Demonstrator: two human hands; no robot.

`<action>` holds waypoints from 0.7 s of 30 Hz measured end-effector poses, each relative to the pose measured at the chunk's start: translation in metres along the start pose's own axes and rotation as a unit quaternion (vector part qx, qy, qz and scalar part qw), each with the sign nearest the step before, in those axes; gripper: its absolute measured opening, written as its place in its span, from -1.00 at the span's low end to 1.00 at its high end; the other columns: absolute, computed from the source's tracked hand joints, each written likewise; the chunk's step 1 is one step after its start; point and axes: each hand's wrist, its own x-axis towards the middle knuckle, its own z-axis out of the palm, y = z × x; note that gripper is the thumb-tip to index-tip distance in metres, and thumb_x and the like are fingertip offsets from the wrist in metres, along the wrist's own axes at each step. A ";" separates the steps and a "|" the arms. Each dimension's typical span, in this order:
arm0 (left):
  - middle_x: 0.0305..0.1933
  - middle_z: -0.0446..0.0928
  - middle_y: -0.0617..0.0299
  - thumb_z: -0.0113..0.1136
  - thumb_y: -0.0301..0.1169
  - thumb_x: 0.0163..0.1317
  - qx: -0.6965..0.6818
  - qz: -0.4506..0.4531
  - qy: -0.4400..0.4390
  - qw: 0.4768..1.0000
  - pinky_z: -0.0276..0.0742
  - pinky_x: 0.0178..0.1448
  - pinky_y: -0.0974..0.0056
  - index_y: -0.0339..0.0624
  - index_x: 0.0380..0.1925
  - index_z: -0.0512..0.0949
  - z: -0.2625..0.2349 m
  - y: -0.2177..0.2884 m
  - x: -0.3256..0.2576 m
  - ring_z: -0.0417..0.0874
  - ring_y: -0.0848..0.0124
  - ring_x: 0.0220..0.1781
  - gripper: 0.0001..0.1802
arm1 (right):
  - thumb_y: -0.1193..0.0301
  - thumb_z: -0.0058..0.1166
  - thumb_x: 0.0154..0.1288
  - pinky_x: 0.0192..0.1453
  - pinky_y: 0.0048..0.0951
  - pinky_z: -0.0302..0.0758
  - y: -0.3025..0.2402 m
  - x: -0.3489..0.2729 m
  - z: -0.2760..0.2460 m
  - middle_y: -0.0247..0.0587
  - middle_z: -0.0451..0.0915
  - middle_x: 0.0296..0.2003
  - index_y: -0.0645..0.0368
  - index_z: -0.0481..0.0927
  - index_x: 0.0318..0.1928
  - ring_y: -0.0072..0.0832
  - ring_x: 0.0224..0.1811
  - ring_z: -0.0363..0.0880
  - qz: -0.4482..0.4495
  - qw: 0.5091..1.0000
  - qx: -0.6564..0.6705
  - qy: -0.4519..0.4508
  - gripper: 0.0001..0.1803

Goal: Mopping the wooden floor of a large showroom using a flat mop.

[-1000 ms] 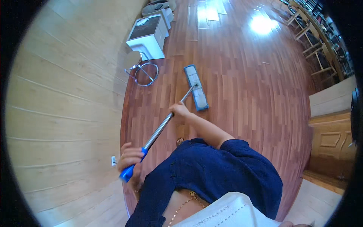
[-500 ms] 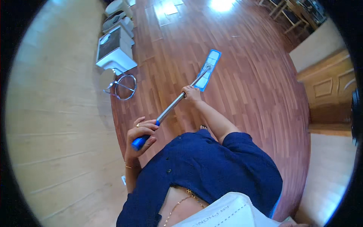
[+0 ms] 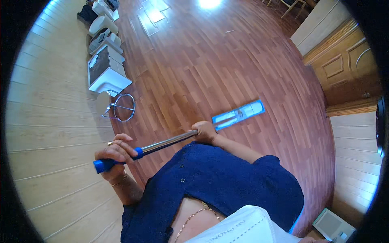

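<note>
A flat mop (image 3: 168,142) with a metal pole and a blue grip slants across in front of my body. My left hand (image 3: 115,154), wearing a ring, is wrapped around the blue grip near the pole's upper end. Lower on the pole, my right hand (image 3: 205,132) is closed around the metal tube. Beyond the right hand, the blue-edged mop head (image 3: 251,110) lies flat on the wood-pattern floor (image 3: 190,73), to the right of centre. My right hand hides a short stretch of the pole.
By the left wall (image 3: 56,150) stand a round stool (image 3: 104,102) with a chrome base and a white cabinet (image 3: 111,79) with a dark top. A wooden door (image 3: 338,71) is on the right. A pale box-like object (image 3: 334,224) sits at the lower right. Chairs (image 3: 292,7) stand far right.
The mop head has swung nearer and to the right, turning from steep to nearly crosswise. My left hand has moved left with the grip; my right hand has drawn closer to my body.
</note>
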 end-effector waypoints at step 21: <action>-0.41 0.65 0.21 0.41 -0.22 0.03 0.264 0.048 -0.001 0.963 0.44 0.05 0.03 -0.14 -0.34 0.55 0.036 0.094 -0.099 0.72 0.25 -0.29 -0.69 | 0.33 0.14 -0.09 -0.16 -0.09 0.38 -0.063 0.081 0.069 -0.22 0.56 -0.41 0.02 0.51 -0.51 -0.16 -0.20 0.55 -0.207 0.944 -0.002 -0.257 -0.89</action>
